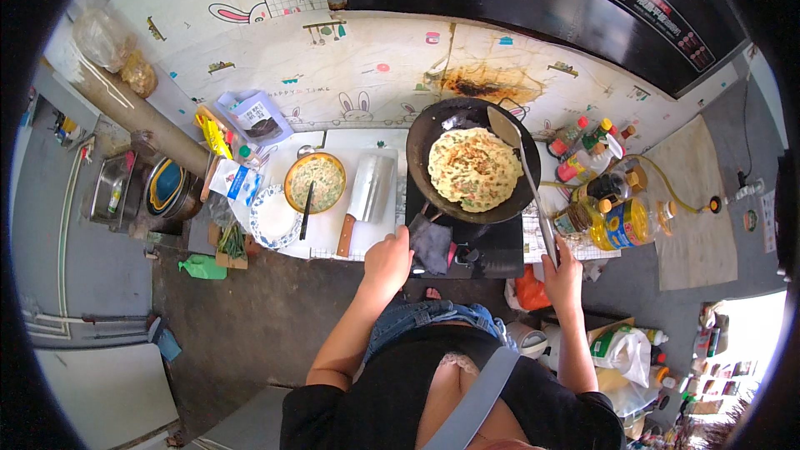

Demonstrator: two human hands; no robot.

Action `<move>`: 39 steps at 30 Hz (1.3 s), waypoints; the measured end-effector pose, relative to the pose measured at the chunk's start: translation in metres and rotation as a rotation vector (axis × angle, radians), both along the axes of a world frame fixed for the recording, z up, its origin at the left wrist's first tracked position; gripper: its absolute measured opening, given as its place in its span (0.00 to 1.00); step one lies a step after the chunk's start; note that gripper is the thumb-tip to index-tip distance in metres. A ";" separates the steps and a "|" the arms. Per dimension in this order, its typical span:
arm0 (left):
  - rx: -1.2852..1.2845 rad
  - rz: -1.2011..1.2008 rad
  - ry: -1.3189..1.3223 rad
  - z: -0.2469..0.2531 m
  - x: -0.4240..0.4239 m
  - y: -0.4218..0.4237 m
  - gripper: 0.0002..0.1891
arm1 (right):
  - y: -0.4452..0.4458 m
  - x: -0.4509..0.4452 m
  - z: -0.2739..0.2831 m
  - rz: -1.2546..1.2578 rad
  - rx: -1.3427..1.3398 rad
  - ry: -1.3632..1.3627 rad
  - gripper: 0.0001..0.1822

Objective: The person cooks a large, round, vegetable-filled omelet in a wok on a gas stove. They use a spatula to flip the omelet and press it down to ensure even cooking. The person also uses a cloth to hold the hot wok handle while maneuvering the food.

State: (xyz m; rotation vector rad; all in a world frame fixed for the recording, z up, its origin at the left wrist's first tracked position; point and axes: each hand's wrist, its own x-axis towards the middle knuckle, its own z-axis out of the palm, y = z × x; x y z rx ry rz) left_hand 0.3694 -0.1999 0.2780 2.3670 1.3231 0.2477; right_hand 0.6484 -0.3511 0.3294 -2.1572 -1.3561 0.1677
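Observation:
My right hand (564, 278) grips the handle of a metal wok spatula (531, 178). Its blade rests at the upper right inside the dark wok (453, 215). A browned flat pancake (475, 169) with green and reddish bits lies in the wok, over a black gas stove (494, 256). My left hand (389, 264) is curled beside a grey cloth (431, 242) below the wok's handle; whether it holds the cloth's edge is hidden. To its left lie a cleaver (372, 187) with a wooden handle and a yellow-rimmed bowl (315, 159) of flecked batter with black chopsticks (306, 212).
Left of the bowl are a blue-patterned plate (275, 219) and a blue-white packet (237, 181). Several bottles, including a cooking oil bottle (628, 225), crowd the counter's right side beside a yellow hose (662, 178). A black range hood (531, 12) overhangs the stove.

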 end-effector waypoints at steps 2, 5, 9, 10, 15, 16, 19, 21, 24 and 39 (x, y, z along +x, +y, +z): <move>-0.005 0.009 0.009 0.001 0.000 0.000 0.19 | 0.006 -0.003 0.006 0.009 0.057 0.039 0.21; -0.011 0.008 0.014 0.001 0.000 0.000 0.19 | 0.012 0.002 0.005 0.029 0.007 -0.014 0.20; 0.042 -0.023 0.014 -0.002 -0.001 0.001 0.19 | 0.020 0.012 -0.005 0.078 -0.051 -0.155 0.22; 0.041 -0.021 0.015 -0.003 -0.002 0.001 0.19 | 0.024 0.012 -0.003 0.082 -0.071 -0.186 0.22; -0.031 0.009 0.009 0.002 0.000 0.001 0.19 | 0.043 0.027 -0.006 0.117 -0.160 -0.313 0.27; -0.029 0.009 0.007 0.001 -0.001 0.000 0.19 | 0.046 0.030 -0.004 0.141 -0.168 -0.331 0.28; -0.026 0.008 0.010 -0.001 -0.001 0.000 0.19 | 0.050 0.038 0.002 0.198 -0.231 -0.383 0.28; -0.030 0.007 0.021 -0.001 -0.001 0.000 0.19 | 0.050 0.049 0.000 0.232 -0.296 -0.452 0.28; -0.028 0.010 0.008 0.001 0.000 0.001 0.19 | 0.049 0.057 -0.001 0.209 -0.373 -0.486 0.30; -0.007 0.008 -0.003 0.000 0.000 0.000 0.18 | 0.034 0.035 0.059 0.189 -0.448 -0.628 0.30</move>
